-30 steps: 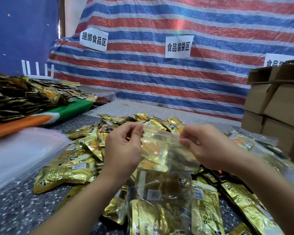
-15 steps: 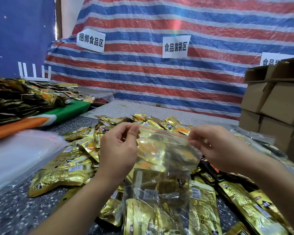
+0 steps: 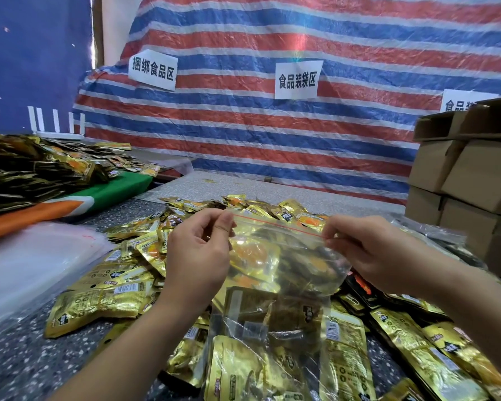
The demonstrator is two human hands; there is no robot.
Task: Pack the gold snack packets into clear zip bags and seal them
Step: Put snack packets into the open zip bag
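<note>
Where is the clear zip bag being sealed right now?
Head view, centre: the clear zip bag is held above the loose gold packets, its red-lined top edge pinched between left hand and right hand.

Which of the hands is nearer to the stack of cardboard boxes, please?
Right. The right hand pinches the zip bag's end on the cardboard boxes' side; the left hand pinches the far end.

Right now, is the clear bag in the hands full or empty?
It holds gold packets: several show through the clear bag. The left hand and the right hand pinch its red-lined top edge. Whether the zip is closed, cannot tell.
</note>
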